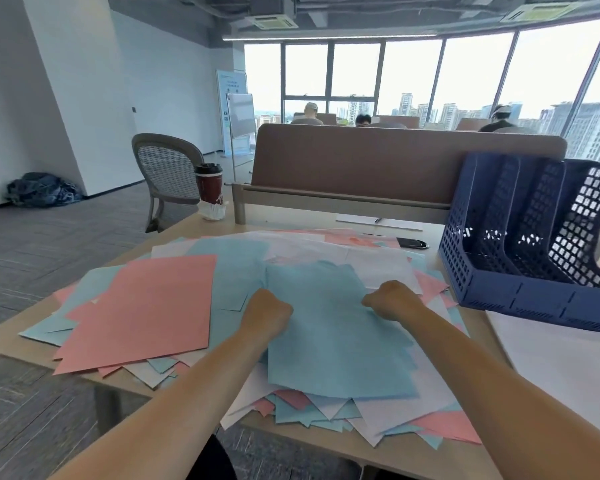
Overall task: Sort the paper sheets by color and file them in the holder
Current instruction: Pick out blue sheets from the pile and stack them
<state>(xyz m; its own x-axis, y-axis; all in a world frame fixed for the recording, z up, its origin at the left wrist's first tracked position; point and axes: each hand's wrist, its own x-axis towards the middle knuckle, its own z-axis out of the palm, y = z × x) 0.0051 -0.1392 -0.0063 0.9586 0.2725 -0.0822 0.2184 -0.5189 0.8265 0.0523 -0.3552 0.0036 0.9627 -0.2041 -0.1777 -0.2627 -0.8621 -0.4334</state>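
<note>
A loose heap of pink, blue and white paper sheets covers the desk. On top in the middle lies a small stack of blue sheets (336,337). My left hand (265,315) grips its left edge with curled fingers, and my right hand (394,301) pinches it near the upper right edge. A large pink sheet (142,310) lies on top to the left. White sheets (378,265) show behind my hands. The dark blue mesh file holder (530,296), with three slots that look empty, stands at the right of the desk.
A dark red coffee cup (209,185) and a crumpled white bag (212,209) sit at the desk's far left corner. A brown divider panel (395,161) closes the back. A black object (412,242) lies behind the papers. A white board (568,368) lies at right. A grey chair (168,174) stands at left.
</note>
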